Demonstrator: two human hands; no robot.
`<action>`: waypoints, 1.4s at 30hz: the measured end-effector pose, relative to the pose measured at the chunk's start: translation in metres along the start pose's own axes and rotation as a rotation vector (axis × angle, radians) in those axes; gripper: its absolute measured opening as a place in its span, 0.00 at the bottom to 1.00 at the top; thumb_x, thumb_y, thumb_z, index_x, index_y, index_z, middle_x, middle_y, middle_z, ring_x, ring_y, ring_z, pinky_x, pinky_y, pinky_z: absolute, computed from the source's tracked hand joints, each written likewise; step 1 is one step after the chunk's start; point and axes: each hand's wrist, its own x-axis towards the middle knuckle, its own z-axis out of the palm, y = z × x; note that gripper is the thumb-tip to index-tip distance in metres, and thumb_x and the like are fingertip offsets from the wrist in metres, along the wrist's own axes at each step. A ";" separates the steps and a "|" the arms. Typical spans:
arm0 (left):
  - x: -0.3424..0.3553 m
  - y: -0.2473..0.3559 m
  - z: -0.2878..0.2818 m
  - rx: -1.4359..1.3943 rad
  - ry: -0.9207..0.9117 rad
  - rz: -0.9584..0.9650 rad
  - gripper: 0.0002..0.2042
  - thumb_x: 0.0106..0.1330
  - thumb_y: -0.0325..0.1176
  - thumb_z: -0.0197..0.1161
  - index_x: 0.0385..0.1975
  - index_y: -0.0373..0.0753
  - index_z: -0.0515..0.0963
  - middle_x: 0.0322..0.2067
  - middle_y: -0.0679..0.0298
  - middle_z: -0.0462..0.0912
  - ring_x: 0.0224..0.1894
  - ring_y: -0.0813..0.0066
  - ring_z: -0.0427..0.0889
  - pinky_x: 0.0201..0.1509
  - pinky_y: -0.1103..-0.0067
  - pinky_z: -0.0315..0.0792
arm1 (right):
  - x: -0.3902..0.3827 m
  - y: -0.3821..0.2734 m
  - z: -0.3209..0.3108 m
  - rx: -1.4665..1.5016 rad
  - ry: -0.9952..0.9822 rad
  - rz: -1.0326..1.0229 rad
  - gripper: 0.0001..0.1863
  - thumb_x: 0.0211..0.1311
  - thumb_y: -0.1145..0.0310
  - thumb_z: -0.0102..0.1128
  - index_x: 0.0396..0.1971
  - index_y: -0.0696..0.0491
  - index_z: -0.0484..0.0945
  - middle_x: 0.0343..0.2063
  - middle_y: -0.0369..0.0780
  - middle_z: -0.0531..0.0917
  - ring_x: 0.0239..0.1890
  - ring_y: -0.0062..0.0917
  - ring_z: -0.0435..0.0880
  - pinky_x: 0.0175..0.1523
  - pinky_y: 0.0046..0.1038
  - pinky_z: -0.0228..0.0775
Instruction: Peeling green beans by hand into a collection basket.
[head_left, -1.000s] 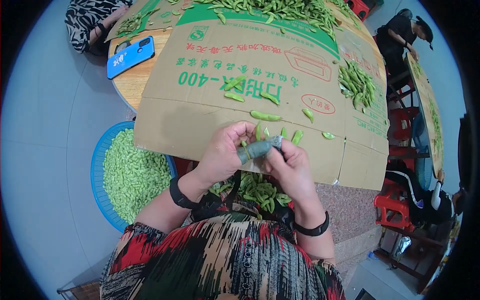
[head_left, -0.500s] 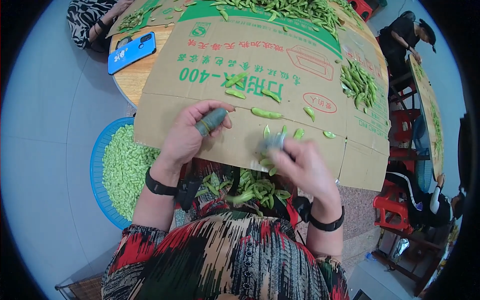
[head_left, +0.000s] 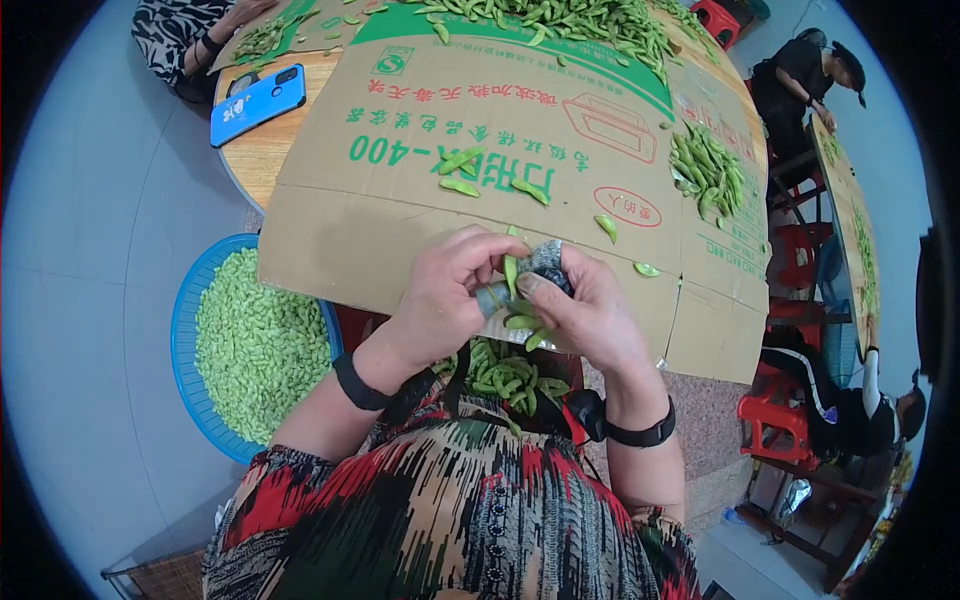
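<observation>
Over the near edge of the cardboard sheet [head_left: 400, 225], my hands meet around a green bean pod [head_left: 511, 275]. My left hand [head_left: 435, 305] pinches it upright, with a grey-green wrapping on one digit. My right hand [head_left: 598, 315] is closed at the pod's right side, its thumb pressed close, with dark grey wrappings over its fingertips. The fingers overlap, so the lower end of the pod is hidden. Just below them more pods [head_left: 522, 322] show at the cardboard edge. A pile of pods [head_left: 495, 375] lies in my lap.
A blue basket [head_left: 180, 340] of shelled green beans [head_left: 260, 345] stands at left. On the table are a blue phone [head_left: 257, 106], a large pod heap [head_left: 560, 25] and a smaller heap [head_left: 707, 172]. Other people sit around, near red stools [head_left: 775, 425].
My left hand has moved right and my right hand slightly up, so they now meet. The long pod that lay mid-cardboard is gone from its place; a pod is now between my fingers.
</observation>
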 end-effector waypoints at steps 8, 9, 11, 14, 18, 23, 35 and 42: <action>0.003 0.011 0.005 -1.080 0.009 -0.343 0.13 0.62 0.29 0.57 0.45 0.34 0.74 0.28 0.72 0.76 0.33 0.89 0.72 0.40 0.90 0.67 | -0.009 0.003 0.004 -0.036 0.026 -0.152 0.09 0.62 0.69 0.52 0.37 0.58 0.74 0.24 0.31 0.77 0.25 0.09 0.72 0.28 0.16 0.65; 0.003 0.013 0.006 -1.077 0.012 -0.344 0.13 0.62 0.29 0.57 0.45 0.34 0.74 0.28 0.72 0.76 0.33 0.89 0.72 0.40 0.90 0.67 | -0.009 0.007 0.004 -0.035 -0.015 -0.140 0.08 0.62 0.70 0.52 0.38 0.58 0.74 0.25 0.32 0.78 0.26 0.09 0.72 0.28 0.15 0.64; 0.002 0.015 0.006 -1.117 0.059 -0.332 0.12 0.62 0.30 0.57 0.44 0.34 0.74 0.30 0.72 0.76 0.33 0.89 0.71 0.38 0.90 0.66 | -0.011 0.004 0.004 -0.134 -0.010 -0.120 0.07 0.62 0.72 0.52 0.36 0.58 0.73 0.26 0.31 0.76 0.26 0.09 0.71 0.28 0.15 0.64; 0.001 0.000 0.005 -1.174 0.072 -0.369 0.11 0.61 0.27 0.57 0.42 0.34 0.75 0.32 0.71 0.77 0.34 0.89 0.71 0.39 0.89 0.65 | -0.012 0.002 0.004 0.025 -0.067 -0.131 0.07 0.65 0.69 0.49 0.34 0.57 0.72 0.22 0.28 0.73 0.22 0.08 0.67 0.25 0.13 0.59; 0.000 -0.002 0.009 -1.026 0.122 -0.373 0.10 0.60 0.25 0.57 0.40 0.34 0.76 0.32 0.71 0.77 0.34 0.87 0.73 0.42 0.87 0.66 | -0.011 0.003 -0.003 0.269 -0.173 0.037 0.10 0.68 0.64 0.42 0.33 0.54 0.71 0.19 0.26 0.68 0.19 0.07 0.60 0.22 0.11 0.51; 0.002 -0.005 0.013 -0.768 0.094 -0.316 0.09 0.59 0.25 0.58 0.39 0.34 0.77 0.35 0.65 0.80 0.36 0.82 0.76 0.42 0.83 0.69 | -0.009 0.002 -0.005 0.265 -0.199 0.037 0.11 0.69 0.63 0.41 0.30 0.52 0.70 0.18 0.27 0.67 0.17 0.07 0.59 0.21 0.11 0.50; 0.009 0.005 0.014 -1.027 -0.029 -0.368 0.08 0.59 0.26 0.58 0.39 0.35 0.74 0.33 0.68 0.77 0.35 0.83 0.74 0.40 0.85 0.68 | -0.007 0.007 0.000 0.427 -0.155 0.084 0.11 0.67 0.67 0.43 0.30 0.55 0.73 0.15 0.28 0.68 0.15 0.09 0.61 0.19 0.14 0.52; 0.014 0.003 0.032 -0.662 0.205 -0.246 0.10 0.56 0.22 0.61 0.38 0.36 0.73 0.33 0.69 0.76 0.38 0.84 0.73 0.44 0.85 0.68 | 0.004 0.009 0.005 -0.524 0.334 -0.283 0.08 0.59 0.72 0.53 0.24 0.61 0.72 0.11 0.42 0.72 0.14 0.20 0.70 0.21 0.25 0.62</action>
